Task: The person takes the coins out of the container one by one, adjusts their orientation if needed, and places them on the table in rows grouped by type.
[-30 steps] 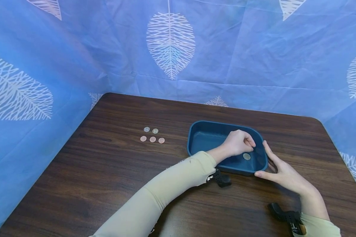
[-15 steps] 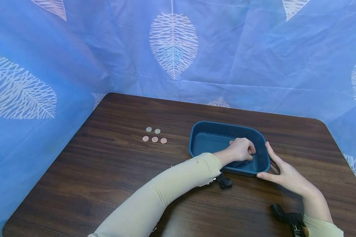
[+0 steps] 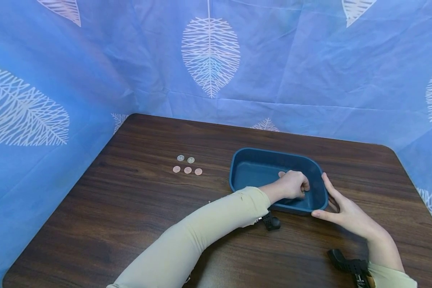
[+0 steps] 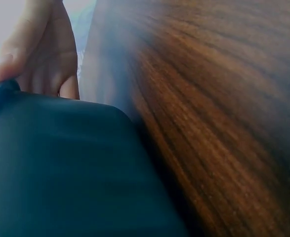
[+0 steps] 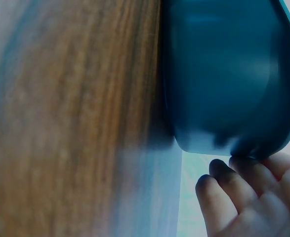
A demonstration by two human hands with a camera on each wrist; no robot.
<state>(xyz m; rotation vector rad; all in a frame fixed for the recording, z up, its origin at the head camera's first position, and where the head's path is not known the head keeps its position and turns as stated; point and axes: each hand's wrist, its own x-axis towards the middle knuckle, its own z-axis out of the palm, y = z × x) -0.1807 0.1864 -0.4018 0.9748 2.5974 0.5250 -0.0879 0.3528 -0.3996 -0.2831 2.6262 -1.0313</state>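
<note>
Inside a blue rectangular tray (image 3: 253,170), my left hand (image 3: 291,185) reaches down with curled fingers near the right end. Its fingertips are hidden, so whether they pinch a coin does not show. A copper coin (image 3: 281,174) peeks out just behind this hand. My right hand (image 3: 345,206) holds the tray's near right corner, thumb on the near side and fingers along the right end. The right wrist view has those fingers (image 5: 246,190) against the tray's outer wall (image 5: 224,74). In the left wrist view, the right thumb (image 4: 9,66) rests at the rim.
Left of the tray, several coins lie flat on the dark wood table (image 3: 129,196): two silver coins (image 3: 185,159) behind a row of three copper coins (image 3: 187,170). A blue leaf-patterned cloth (image 3: 295,72) hangs behind the table. Black wrist mounts (image 3: 271,222) sit below both forearms.
My left hand has lowered toward the tray floor, covering the silver coin that showed there earlier. The copper coin behind it has come into sight. The right hand keeps its hold on the tray.
</note>
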